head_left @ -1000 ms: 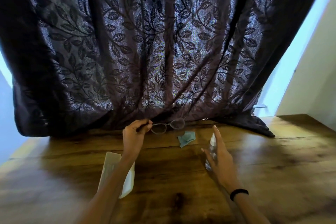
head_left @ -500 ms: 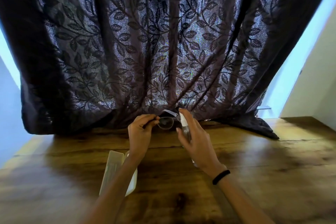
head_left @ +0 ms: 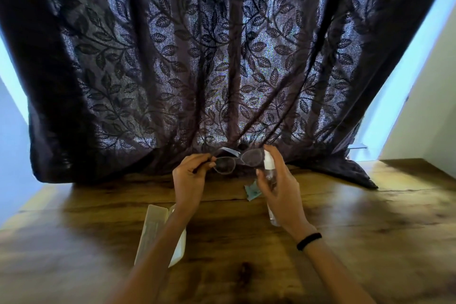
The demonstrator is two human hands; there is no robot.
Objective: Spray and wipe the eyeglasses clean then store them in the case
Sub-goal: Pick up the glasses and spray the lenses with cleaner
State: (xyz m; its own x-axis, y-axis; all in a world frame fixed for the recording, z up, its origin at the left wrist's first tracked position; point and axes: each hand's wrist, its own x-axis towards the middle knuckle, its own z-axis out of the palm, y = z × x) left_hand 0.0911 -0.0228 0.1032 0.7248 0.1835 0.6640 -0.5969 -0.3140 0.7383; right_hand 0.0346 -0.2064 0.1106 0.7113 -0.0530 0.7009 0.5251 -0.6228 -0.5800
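My left hand pinches the left end of the dark-framed eyeglasses and holds them up in front of the curtain. My right hand grips a small clear spray bottle with a white nozzle, its top right next to the right lens and my forefinger over the nozzle. A small teal cloth lies on the wooden table below the glasses, partly hidden by my right hand. The white open glasses case lies under my left forearm.
A dark leaf-patterned curtain hangs right behind the table and drapes onto its far edge. Pale walls show at the left and right. A black band sits on my right wrist.
My right hand brought the spray bottle up from the table to the glasses, then shifted to the right lens. My left hand raised the glasses slightly. The cloth shows again.
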